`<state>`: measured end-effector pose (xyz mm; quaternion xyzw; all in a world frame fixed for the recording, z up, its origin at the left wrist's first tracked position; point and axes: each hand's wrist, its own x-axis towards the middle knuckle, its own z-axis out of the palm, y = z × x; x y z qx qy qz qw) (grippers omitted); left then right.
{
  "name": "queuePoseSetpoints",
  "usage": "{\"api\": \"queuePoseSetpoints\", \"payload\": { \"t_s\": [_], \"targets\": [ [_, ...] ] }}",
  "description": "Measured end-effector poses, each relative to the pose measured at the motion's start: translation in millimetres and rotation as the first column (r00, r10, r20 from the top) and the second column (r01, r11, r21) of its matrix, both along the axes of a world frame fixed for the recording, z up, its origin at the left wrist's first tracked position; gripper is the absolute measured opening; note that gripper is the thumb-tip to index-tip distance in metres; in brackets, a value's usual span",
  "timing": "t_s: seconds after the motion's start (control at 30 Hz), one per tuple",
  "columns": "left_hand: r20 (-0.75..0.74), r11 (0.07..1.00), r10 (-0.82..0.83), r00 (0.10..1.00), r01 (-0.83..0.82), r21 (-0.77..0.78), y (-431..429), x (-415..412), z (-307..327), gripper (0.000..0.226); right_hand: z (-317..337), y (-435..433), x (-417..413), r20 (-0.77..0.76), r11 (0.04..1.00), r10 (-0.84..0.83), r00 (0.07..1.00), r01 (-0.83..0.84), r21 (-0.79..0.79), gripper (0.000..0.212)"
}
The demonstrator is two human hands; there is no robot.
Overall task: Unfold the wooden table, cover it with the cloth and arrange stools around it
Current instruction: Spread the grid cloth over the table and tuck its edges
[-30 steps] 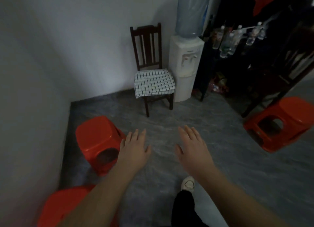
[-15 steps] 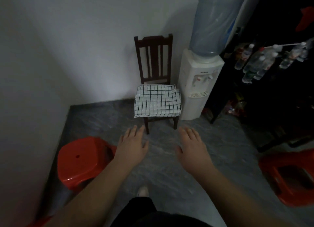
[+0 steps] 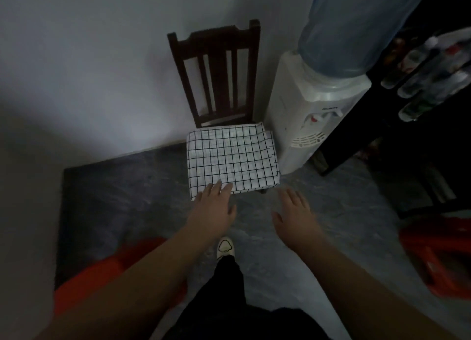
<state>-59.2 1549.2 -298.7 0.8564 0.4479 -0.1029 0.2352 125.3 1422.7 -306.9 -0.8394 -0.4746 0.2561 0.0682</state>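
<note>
White cloth with a black grid lies folded on the seat of a dark wooden chair, which stands against the far wall. Compared with half a second earlier, chair and cloth sit nearer and larger in the view. The left hand, then short of the chair, now has its fingertips at the cloth's near left corner; whether they touch cannot be told.

Both hands are palm down with fingers straight and slightly spread, holding nothing. The right hand hovers over the floor, just right of the seat's near edge. A white shoe shows between the forearms.

The cloth overhangs the seat's near and right edges. A water dispenser stands just right of the chair, with a dark shelf beyond it. Grey floor lies open left of the chair up to the left wall. One red stool sits near left and another red stool near right, both well apart from the chair.
</note>
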Motion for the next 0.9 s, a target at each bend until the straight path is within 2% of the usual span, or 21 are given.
{"api": "queuePoseSetpoints", "payload": {
  "t_s": [0.17, 0.27, 0.47, 0.63, 0.83, 0.9],
  "targets": [
    [-0.037, 0.995, -0.076, 0.996, 0.073, -0.074, 69, 41, -54, 0.062, -43, 54, 36, -0.068, 0.984, -0.169, 0.983, 0.164, -0.073, 0.063],
    [-0.049, 0.987, -0.076, 0.996, 0.068, -0.145, 93, 64, -106, 0.063, -90, 77, 62, -0.167, 0.957, -0.289, 0.943, 0.279, -0.080, 0.060],
    [-0.056, 0.975, -0.104, 0.993, 0.091, -0.203, 114, 111, -217, 0.068, -209, 121, 102, -0.367, 0.824, -0.565, 0.739, 0.523, -0.217, 0.064],
    [-0.040, 0.976, -0.080, 0.996, 0.070, -0.205, 128, 136, -301, 0.070, -306, 156, 129, -0.404, 0.717, -0.689, 0.602, 0.648, -0.258, 0.069],
    [-0.057, 0.977, -0.050, 0.997, 0.037, -0.212, 138, 137, -346, 0.073, -364, 184, 144, -0.415, 0.561, -0.809, 0.416, 0.759, -0.330, 0.074],
    [-0.067, 0.972, -0.041, 0.997, 0.025, -0.235, 137, 136, -349, 0.076, -368, 187, 140, -0.410, 0.541, -0.822, 0.395, 0.765, -0.348, 0.072]
  ]
}}
